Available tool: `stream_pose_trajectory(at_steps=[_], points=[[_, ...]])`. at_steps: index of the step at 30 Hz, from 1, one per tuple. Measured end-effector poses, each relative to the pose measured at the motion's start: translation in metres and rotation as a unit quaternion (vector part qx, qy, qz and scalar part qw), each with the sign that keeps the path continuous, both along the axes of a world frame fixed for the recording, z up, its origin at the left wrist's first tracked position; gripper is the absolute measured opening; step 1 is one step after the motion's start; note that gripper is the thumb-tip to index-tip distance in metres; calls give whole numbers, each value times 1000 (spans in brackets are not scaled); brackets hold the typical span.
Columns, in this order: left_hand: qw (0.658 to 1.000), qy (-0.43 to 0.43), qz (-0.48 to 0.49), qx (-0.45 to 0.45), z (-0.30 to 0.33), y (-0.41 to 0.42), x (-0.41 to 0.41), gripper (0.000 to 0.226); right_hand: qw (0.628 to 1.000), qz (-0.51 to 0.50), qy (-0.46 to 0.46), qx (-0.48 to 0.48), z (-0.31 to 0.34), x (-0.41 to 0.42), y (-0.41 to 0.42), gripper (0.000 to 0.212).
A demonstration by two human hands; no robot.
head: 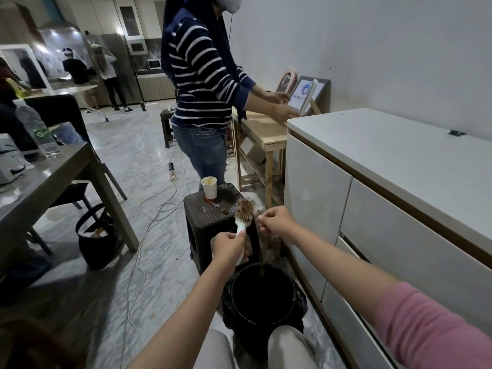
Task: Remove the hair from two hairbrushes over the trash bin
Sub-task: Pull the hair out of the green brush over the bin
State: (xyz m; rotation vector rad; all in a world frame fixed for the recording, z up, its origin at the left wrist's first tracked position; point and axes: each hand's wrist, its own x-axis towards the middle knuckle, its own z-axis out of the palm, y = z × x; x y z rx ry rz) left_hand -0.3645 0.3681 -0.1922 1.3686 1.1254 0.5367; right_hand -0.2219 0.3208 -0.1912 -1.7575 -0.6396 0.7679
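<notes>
My left hand [231,246] grips the handle of a white hairbrush [243,215], holding it upright with its head full of brown hair. My right hand [277,222] is just right of the brush head, fingers curled and pinched together; whether hair is between them I cannot tell. Below both hands stands a round black trash bin [262,298] lined with a black bag, between my knees. A second hairbrush is not visible.
A dark wicker stool [213,217] behind the bin carries a paper cup [209,187] and a small red tool [211,202]. White cabinets [372,209] run along the right. A person in a striped top [202,89] stands ahead. A grey table [48,182] and cables lie left.
</notes>
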Motion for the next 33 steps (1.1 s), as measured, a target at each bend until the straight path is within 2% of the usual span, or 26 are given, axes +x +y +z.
stream_pose_trajectory(at_steps=[5, 9, 12, 15, 20, 24, 28, 30, 33], points=[[999, -4, 26, -22, -2, 3, -1, 34, 993, -34, -114, 24, 0, 2, -3, 17], [997, -8, 68, -36, -1, 4, 4, 33, 985, -40, -151, 70, 2, -1, -4, 20], [990, -17, 125, -64, -2, 14, 1, 24, 981, -64, -150, 107, 3, 2, -7, 17], [982, -26, 165, -87, -8, 29, -6, 21, 977, -120, -99, 149, 7, 12, -10, 19], [971, -17, 218, -97, -16, 45, -21, 34, 965, -196, -45, 168, 9, 28, -16, 21], [969, -21, 228, -89, -14, 47, -23, 35, 973, -189, -47, 121, 0, 27, -15, 23], [975, -17, 214, -65, -11, 45, -20, 28, 983, -155, -94, 35, -8, 26, -16, 9], [980, -20, 191, -43, -9, 43, -18, 24, 985, -134, -108, -21, -13, 27, -14, 14], [991, -20, 135, -16, -5, 38, -15, 31, 987, -80, -109, -86, -14, 25, -13, 23]])
